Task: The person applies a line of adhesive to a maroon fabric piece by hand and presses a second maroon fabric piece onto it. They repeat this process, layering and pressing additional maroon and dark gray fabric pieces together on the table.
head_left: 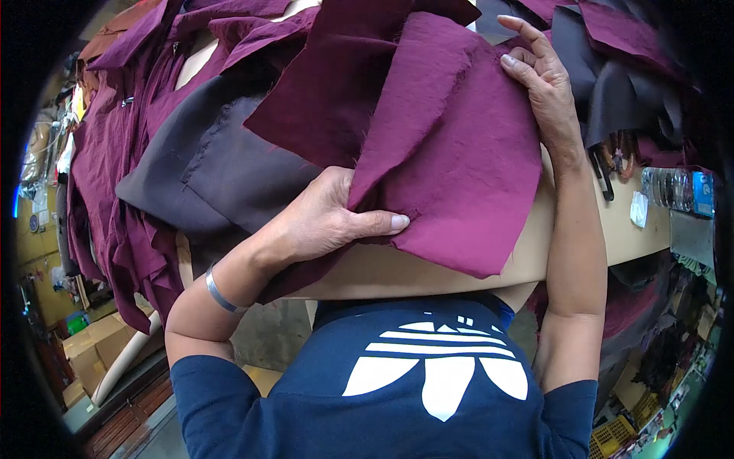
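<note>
A magenta-purple fabric piece (474,176) with frayed edges and a fold along its left side hangs in front of me over the table edge. My left hand (329,218) grips its lower left corner, thumb on top and the other fingers hidden beneath. At its upper right edge, my right hand (543,80) holds the cloth between the thumb and a curled finger, with the index finger raised. Behind my left hand lie a dark grey fabric piece (229,168) with a stitched seam and a darker maroon piece (329,92).
More purple cloth with a zipper (115,153) hangs at the left. Dark fabric (634,99) is heaped at the upper right. Scissors (602,172), a plastic bottle (677,190) and a beige tabletop (634,237) are on the right; cardboard boxes (99,348) stand lower left.
</note>
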### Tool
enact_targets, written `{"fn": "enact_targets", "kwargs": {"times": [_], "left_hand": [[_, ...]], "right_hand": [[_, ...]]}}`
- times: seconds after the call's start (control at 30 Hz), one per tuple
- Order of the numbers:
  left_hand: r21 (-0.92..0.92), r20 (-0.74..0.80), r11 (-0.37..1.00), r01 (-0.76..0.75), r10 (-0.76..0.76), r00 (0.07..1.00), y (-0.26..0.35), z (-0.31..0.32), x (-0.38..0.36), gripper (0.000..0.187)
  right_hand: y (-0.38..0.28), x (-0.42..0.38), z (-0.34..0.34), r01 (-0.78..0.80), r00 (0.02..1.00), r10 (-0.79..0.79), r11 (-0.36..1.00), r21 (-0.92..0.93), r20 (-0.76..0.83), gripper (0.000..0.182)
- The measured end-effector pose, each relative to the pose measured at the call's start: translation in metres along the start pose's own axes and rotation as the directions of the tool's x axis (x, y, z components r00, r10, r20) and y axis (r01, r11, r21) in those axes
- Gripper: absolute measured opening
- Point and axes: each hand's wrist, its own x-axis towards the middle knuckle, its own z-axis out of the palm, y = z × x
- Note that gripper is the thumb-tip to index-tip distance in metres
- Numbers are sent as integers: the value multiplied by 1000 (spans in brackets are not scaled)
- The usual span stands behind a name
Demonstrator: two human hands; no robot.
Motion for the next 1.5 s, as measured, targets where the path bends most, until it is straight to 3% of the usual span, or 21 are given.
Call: {"fn": "enact_targets", "kwargs": {"times": [0.23,0.33,0.43,0.53,0.63,0.73,0.83,0.9,0.97,1.03,1.07,1.13,1.17,1.2,1.3,1.37,1.5], "left_hand": [[84,-20,996,-20,22,1000,1,3,-1,26],[83,-20,997,12,-10,1000,-2,2,-1,27],[97,-37,995,-18,21,999,-2,7,-3,28],[115,-61,993,36,-29,998,1,9,-5,28],[69,-69,997,37,-32,997,2,10,-6,27],[15,-42,999,52,-51,998,-2,9,-5,25],[39,11,999,32,-32,999,-4,6,-4,26],[58,20,998,-33,32,999,-6,8,-4,25],[64,6,997,-34,34,999,-4,10,-3,24],[53,-31,998,29,-28,999,1,9,-1,24],[74,-56,997,32,-28,998,3,7,1,24],[119,-91,991,56,-46,995,5,2,7,25],[139,-109,988,68,-53,993,5,0,9,26],[106,-141,994,10,5,990,2,0,12,27],[206,-95,973,101,-83,992,2,-11,19,29],[156,-82,984,80,-68,994,2,-9,20,30],[132,-64,987,88,-80,995,4,-8,18,34]], "right_hand": [[-5,0,2,7,1000,-7,1000,-2,17,50],[-5,1,-1,-53,994,57,998,-46,94,52],[-18,-6,12,-129,989,122,988,81,89,52],[-16,-4,10,-35,999,33,997,67,19,50],[-36,-9,15,-120,993,117,976,180,27,55],[-34,-9,17,-120,991,131,969,216,-36,56],[-35,-7,18,-42,998,47,992,119,-39,56],[-32,-6,23,-131,991,135,976,174,-11,56],[-19,-4,22,-99,995,100,991,94,-7,54],[2,0,19,56,998,-56,991,-124,-3,50],[6,0,19,130,989,-149,898,-422,-13,52],[4,-3,18,199,965,-263,738,-645,-4,53],[0,-6,18,224,948,-319,635,-739,13,53],[-8,-9,18,367,870,-484,510,-778,93,51],[-26,-38,27,614,755,-603,515,-598,256,45],[-32,-74,45,555,800,-381,764,-330,464,55],[-22,-85,35,505,792,-193,740,-445,579,62]]}}
